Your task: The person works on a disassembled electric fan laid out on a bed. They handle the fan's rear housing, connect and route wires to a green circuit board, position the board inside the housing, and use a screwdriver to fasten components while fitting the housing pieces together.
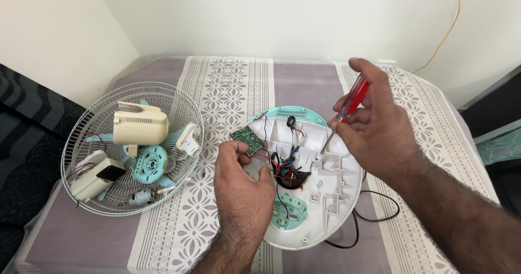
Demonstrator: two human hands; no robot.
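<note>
Left hand [241, 184] pinching one green circuit board [247, 140], right hand [374, 119] fingers clamped on one red screwdriver [350, 104], one white fan base [320, 198]

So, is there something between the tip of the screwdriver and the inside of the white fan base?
Nothing visible. The right hand holds the red screwdriver, and its shaft reaches down to the open white fan base. The left hand holds the green circuit board off to the left, with the wires lower down.

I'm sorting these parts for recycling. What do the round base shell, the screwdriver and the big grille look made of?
The base shell looks like moulded white plastic, matte, with ribs inside. The screwdriver in the right hand has a glossy translucent red handle, likely plastic, and a thin grey shaft, probably metal. The grille appears to be thin light-coloured wire.
</note>
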